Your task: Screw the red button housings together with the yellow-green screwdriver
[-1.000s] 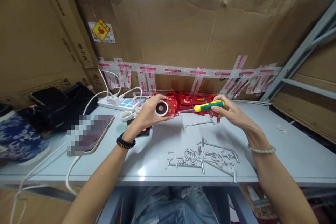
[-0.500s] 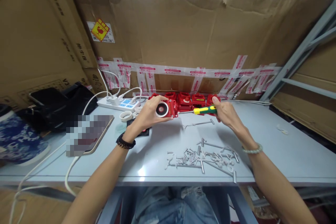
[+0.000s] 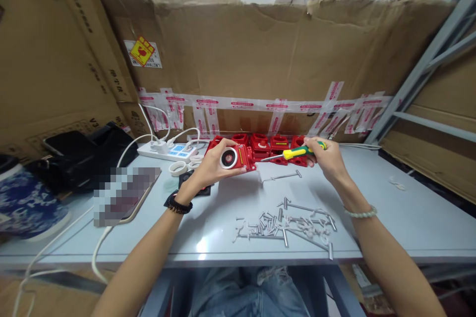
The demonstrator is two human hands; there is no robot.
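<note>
My left hand (image 3: 213, 162) is closed around a red housing (image 3: 243, 157) with a round black, white-rimmed button on its face, held above the table. Gripped in my right hand (image 3: 323, 154) is a screwdriver (image 3: 293, 153) with a yellow and green handle, its shaft pointing left toward the housing's right end. Its tip is close to that end; I cannot tell whether they touch. Behind stand several more red housings (image 3: 279, 142) in a row. On the table below lie a metal T-shaped rod (image 3: 284, 176) and a pile of small metal pins (image 3: 267, 224).
More T-rods (image 3: 310, 241) with white cords lie near the front edge. On the left are white rings (image 3: 178, 168), a power strip (image 3: 167, 152) with cables, a phone (image 3: 128, 198) and a blue patterned container (image 3: 28, 203). A cardboard wall (image 3: 238, 49) closes the back.
The screwdriver has shifted right, its tip away from the housing's corner, and my right hand now grips farther back on the handle. The view has tilted up slightly.
</note>
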